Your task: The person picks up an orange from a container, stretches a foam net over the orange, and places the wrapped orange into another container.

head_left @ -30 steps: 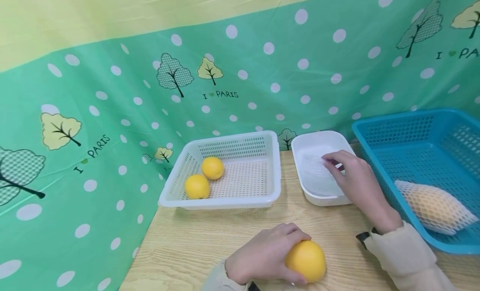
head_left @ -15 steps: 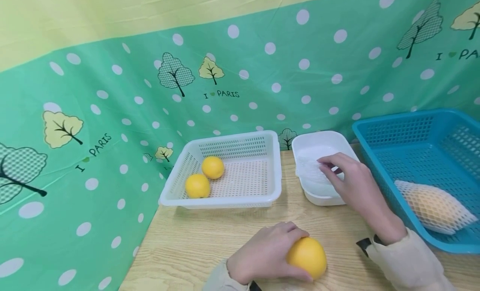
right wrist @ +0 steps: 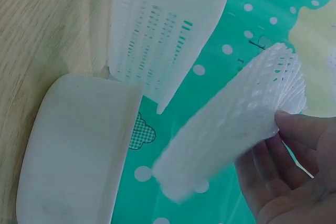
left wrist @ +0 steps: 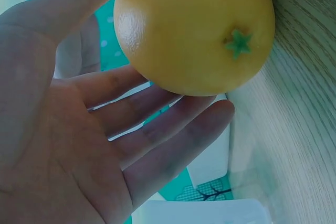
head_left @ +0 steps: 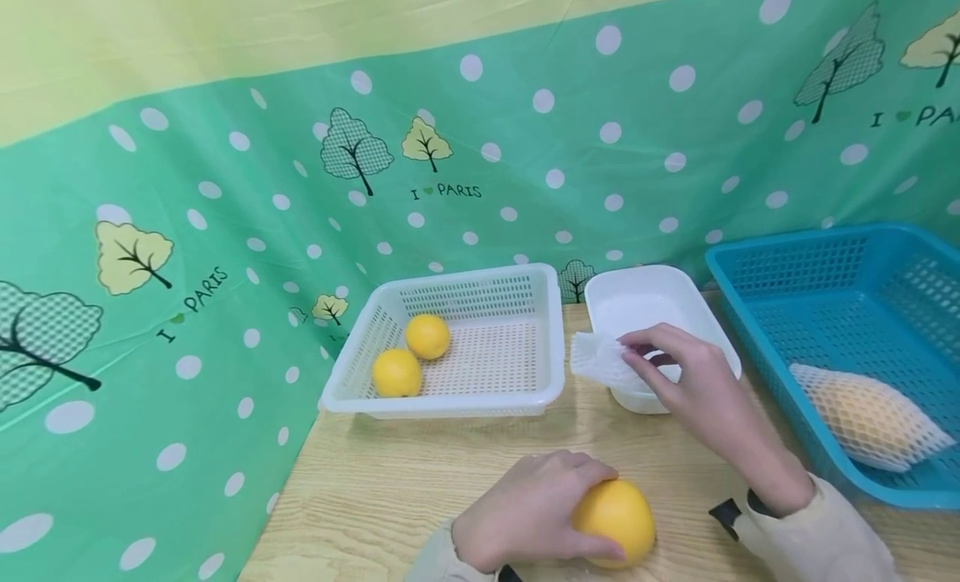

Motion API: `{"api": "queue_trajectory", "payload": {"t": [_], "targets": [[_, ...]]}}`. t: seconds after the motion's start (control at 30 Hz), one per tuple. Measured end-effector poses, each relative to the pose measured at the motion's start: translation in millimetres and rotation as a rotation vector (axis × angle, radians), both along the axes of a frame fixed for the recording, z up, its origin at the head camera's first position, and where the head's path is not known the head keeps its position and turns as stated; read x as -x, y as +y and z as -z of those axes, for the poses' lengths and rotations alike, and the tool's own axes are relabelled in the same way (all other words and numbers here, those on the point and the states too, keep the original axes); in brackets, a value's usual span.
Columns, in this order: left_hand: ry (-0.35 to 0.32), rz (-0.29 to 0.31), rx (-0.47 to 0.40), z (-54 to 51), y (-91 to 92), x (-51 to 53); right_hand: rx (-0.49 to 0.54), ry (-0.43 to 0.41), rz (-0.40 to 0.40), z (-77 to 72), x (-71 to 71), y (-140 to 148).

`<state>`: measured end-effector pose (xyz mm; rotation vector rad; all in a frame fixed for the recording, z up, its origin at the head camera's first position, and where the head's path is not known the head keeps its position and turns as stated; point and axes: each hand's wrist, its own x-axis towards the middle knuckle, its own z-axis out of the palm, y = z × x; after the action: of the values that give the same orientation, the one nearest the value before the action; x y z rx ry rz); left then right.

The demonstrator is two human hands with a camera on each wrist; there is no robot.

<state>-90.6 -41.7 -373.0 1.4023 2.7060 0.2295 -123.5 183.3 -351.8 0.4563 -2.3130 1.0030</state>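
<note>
My left hand (head_left: 532, 509) grips an orange (head_left: 617, 522) on the wooden table, thumb on the near side and fingers over the far side. In the left wrist view the orange (left wrist: 194, 30) shows a green star-shaped stem mark. My right hand (head_left: 697, 386) pinches a white foam fruit net (head_left: 597, 358) between thumb and fingers, above the front left rim of a small white tub (head_left: 652, 292). From the right wrist the foam net (right wrist: 226, 124) appears as a limp, flattened mesh sleeve, hanging apart from the tub.
A white perforated basket (head_left: 551, 348) holds two oranges (head_left: 396, 373) at the back left. On the right, a blue basket (head_left: 795, 265) contains a fruit in a foam net (head_left: 870, 415). A green dotted curtain (head_left: 480, 173) closes off the back and left.
My right hand has lifted the foam net out of the white tub and drawn it left and nearer. My left hand stays on the orange, which has barely shifted.
</note>
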Motion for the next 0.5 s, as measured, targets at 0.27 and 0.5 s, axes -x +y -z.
{"api": "queue_trajectory", "payload": {"t": [0.27,0.5], "targets": [[0.013,-0.007,-0.023,-0.1,0.1,1.1,0.067,-0.075,-0.039,-2.6,-6.8,-0.1],[0.002,-0.020,-0.012,0.6,-0.1,1.9,0.125,-0.184,-0.065,-9.3,-13.0,-0.6]]}}
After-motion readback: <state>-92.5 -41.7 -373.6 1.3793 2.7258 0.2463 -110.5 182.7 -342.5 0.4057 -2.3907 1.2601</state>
